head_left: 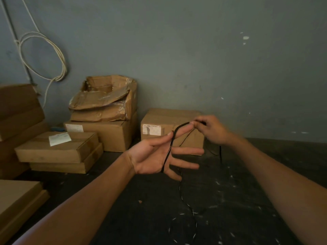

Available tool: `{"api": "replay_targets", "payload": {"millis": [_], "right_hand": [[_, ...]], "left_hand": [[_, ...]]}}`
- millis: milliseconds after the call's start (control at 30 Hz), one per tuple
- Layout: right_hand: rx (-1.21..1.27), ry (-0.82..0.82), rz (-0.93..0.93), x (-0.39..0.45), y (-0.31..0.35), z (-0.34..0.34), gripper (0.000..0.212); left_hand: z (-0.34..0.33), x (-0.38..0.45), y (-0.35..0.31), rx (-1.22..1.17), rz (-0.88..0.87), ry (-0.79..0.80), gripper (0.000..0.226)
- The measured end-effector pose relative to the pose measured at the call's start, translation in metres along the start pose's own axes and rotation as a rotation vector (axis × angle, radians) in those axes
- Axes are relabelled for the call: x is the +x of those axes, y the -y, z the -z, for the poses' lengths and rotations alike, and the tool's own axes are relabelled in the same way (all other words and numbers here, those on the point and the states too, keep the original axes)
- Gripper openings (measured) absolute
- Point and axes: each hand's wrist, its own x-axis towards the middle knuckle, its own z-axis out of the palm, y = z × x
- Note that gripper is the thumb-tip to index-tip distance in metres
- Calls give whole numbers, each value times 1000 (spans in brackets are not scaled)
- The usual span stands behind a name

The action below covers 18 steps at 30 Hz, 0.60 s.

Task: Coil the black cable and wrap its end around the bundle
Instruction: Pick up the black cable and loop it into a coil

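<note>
A thin black cable (167, 155) runs across the palm of my left hand (153, 157), which is held out palm up with the fingers spread. The thumb presses the cable near its top, and the strand loops over the index finger toward my right hand (211, 129). My right hand pinches the cable between thumb and fingertips just past the left index fingertip. One length hangs below the right hand; another trails from under the left hand down onto the dark floor (230, 200).
Cardboard boxes stand against the grey wall: one box (159, 119) right behind my hands, a crumpled stack (106, 110) to its left, flat boxes (56, 149) further left. A white cable coil (58, 55) hangs on the wall.
</note>
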Motion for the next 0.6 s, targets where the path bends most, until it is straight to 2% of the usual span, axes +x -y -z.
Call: {"api": "replay_targets", "payload": {"millis": [167, 267, 433, 600], "right_hand": [[75, 117, -143, -30, -24, -49, 21], [60, 220, -160, -55, -22, -88, 24], [122, 421, -138, -81, 14, -135, 24], [114, 518, -65, -88, 43, -128, 30]], "left_hand": [[-3, 8, -7, -4, -46, 5, 48], [-2, 10, -15, -32, -113, -16, 48], [11, 11, -18, -53, -188, -209, 46], [27, 2, -10, -42, -190, -346, 45]]}}
